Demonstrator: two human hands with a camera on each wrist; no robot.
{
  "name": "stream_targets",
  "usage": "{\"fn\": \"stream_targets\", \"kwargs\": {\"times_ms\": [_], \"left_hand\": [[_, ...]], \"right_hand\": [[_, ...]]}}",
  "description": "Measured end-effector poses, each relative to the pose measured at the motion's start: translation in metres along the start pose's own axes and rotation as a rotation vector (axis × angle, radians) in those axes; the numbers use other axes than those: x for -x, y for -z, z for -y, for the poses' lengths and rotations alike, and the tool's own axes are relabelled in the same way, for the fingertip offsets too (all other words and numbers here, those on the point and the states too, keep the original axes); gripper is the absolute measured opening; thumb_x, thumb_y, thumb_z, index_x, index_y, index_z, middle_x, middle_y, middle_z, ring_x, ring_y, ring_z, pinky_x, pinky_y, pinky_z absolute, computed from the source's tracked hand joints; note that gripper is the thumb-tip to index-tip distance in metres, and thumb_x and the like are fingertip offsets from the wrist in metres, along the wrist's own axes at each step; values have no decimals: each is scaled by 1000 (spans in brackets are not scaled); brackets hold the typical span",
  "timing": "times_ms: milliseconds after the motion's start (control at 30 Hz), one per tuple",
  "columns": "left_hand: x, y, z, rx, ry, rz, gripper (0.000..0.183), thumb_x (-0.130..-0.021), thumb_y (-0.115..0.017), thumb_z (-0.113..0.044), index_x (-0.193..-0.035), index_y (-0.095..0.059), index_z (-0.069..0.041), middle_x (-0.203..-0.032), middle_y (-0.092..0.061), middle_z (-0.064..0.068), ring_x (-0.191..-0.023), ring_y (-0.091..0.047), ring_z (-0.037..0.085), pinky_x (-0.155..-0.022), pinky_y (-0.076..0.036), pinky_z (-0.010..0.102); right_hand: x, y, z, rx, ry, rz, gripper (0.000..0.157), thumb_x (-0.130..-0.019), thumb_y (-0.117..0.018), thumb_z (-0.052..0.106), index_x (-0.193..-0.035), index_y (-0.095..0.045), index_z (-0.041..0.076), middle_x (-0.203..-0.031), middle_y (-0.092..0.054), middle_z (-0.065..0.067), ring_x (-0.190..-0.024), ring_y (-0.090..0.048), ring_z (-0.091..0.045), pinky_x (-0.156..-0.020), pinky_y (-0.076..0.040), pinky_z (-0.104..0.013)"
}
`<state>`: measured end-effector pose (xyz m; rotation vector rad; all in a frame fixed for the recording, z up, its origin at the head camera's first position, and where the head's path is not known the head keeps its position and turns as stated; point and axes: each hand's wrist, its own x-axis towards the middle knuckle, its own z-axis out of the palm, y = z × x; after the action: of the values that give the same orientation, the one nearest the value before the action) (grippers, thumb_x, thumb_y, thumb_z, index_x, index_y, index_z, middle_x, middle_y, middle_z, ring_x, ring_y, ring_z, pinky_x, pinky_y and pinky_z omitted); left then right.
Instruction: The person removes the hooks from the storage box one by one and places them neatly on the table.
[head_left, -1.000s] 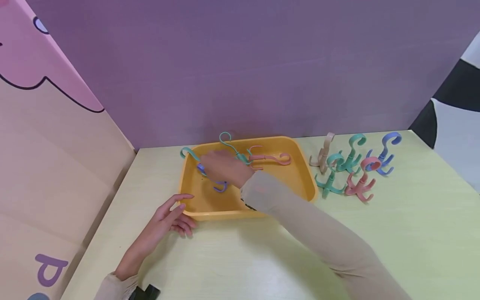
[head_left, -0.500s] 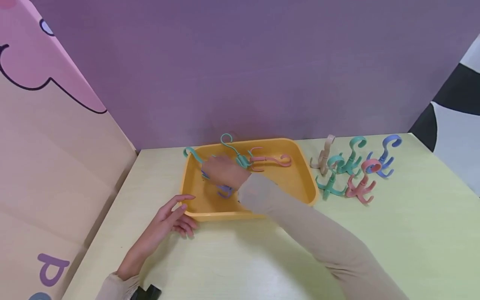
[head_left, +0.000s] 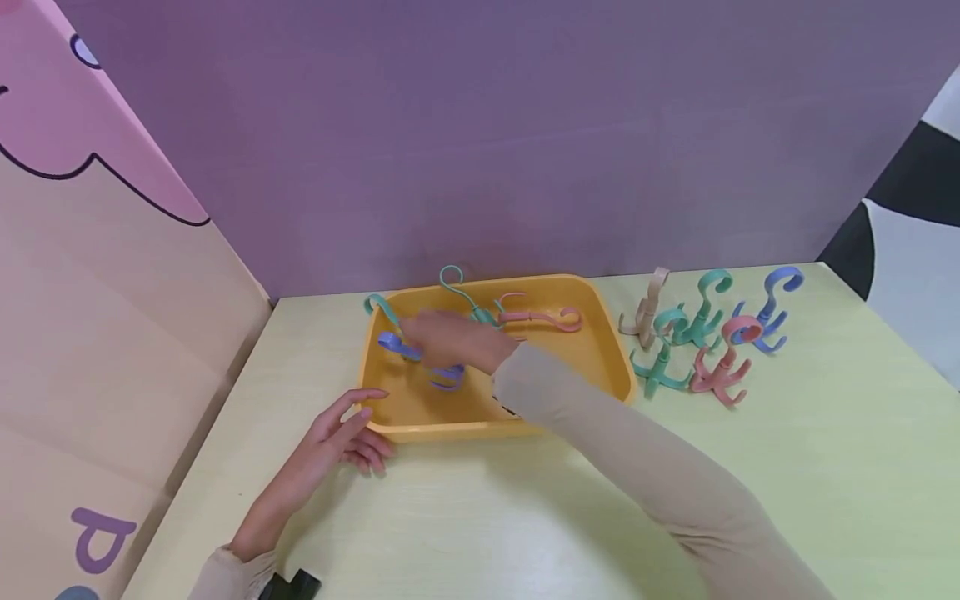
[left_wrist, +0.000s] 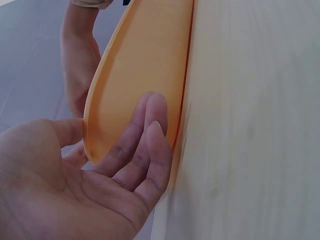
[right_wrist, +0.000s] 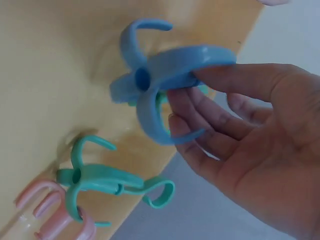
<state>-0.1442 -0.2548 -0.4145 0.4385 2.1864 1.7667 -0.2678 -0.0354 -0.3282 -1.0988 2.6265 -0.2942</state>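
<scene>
My right hand [head_left: 457, 340] is over the left part of a yellow tray [head_left: 480, 432], pinching a blue multi-prong hanging hook [right_wrist: 145, 77] between thumb and fingers. Its curled end and prongs show on either side of the hand in the head view. At the tray's front left corner, my left hand [head_left: 330, 446] rests with thumb and index finger at the rim, the other fingers loosely bent along the outer wall [left_wrist: 145, 60]. Lying in the tray are a green hanging hook [right_wrist: 100, 177] and a pink hanging hook [head_left: 540, 317]. Another green hook [head_left: 381, 305] leans over the left rim, partly covered by my right hand.
Right of the tray stand several hanging hooks with prongs down: a beige one [head_left: 647, 308], green ones [head_left: 703, 308], a blue one [head_left: 768, 308] and a pink one [head_left: 723, 367]. A purple panel [head_left: 525, 142] rises behind the pale table [head_left: 450, 525].
The right hand shifts slightly within the tray, and more of the blue hook's curled end now shows to its left. The left hand and the standing hooks stay put.
</scene>
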Motion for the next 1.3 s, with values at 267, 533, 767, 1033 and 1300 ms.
{"fn": "stream_targets", "kwargs": {"times_ms": [267, 533, 767, 1033, 1300], "left_hand": [[-1, -1, -3, -12, 4, -9, 46, -109, -38, -36, -148, -37, -10, -95, -72, 25, -76, -70, 41, -67, -58, 42], [1, 1, -2, -23, 14, -20, 45, -110, -37, -35, -148, -38, -11, -95, -72, 24, -76, -70, 41, -67, -59, 42], [0, -2, 0, -12, 13, -17, 45, -110, -38, -34, -148, -38, -11, -94, -72, 24, -76, -70, 41, -67, -58, 42], [1, -2, -2, -27, 10, -25, 44, -110, -38, -34, -148, -38, -11, -95, -72, 25, -77, -70, 41, -67, -59, 41], [0, -1, -2, -31, 9, -7, 45, -110, -37, -34, -148, -37, -10, -96, -72, 25, -77, -70, 41, -68, -59, 42]], "right_hand": [[33, 15, -9, -147, 53, -24, 63, -91, -63, -5, -146, -38, 15, -79, -57, -3, -69, -50, -14, -57, -44, -23], [56, 6, -27, -321, 100, 57, 27, -87, -70, -4, -107, -57, 7, -94, -70, -9, -83, -68, -21, -67, -56, -27], [80, 5, -32, -262, 129, -29, 39, -87, -64, -5, -123, -55, 8, -97, -64, -2, -81, -57, -14, -68, -48, -25], [106, 18, -18, -210, 82, -177, 42, -94, -67, 15, -134, -56, 15, -114, -65, 5, -93, -62, -11, -91, -45, -38], [109, 7, -9, -124, 192, -383, 12, -94, -68, 6, -105, -72, 8, -78, -62, 6, -60, -46, -7, -58, -40, -23]]}}
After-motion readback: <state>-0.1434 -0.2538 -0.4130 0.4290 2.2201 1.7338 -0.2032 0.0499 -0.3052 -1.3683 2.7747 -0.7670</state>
